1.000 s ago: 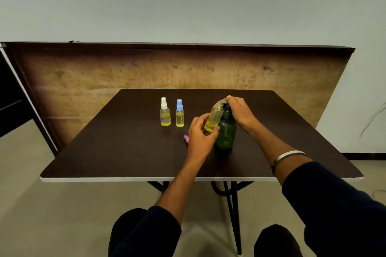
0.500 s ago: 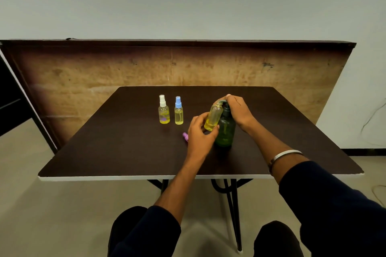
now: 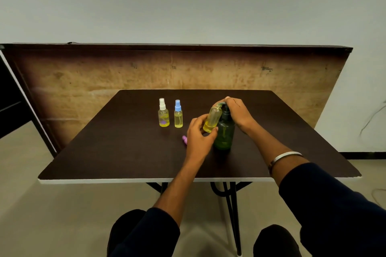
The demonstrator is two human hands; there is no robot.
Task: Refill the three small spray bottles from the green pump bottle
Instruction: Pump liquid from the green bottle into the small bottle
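I see my left hand [image 3: 198,137] wrapped around the lower part of an uncapped small spray bottle [image 3: 212,119], holding it tilted with its open neck up against the spout of the green pump bottle [image 3: 224,131]. A shallow layer of yellow liquid sits at the bottom of that small bottle. My right hand [image 3: 238,111] is curled over the pump head, gripping it from above. The green pump bottle stands upright on the dark tabletop [image 3: 117,146], a little right of centre. Just left of my left hand, a small purple spray cap [image 3: 184,139] lies on the tabletop, partly hidden by the hand. Farther back and to the left, two more spray bottles stand upright side by side, not touching: the white-capped spray bottle [image 3: 163,116] and the blue-capped spray bottle [image 3: 178,116], both holding yellow liquid. A metal bangle [image 3: 284,157] rings my right wrist.
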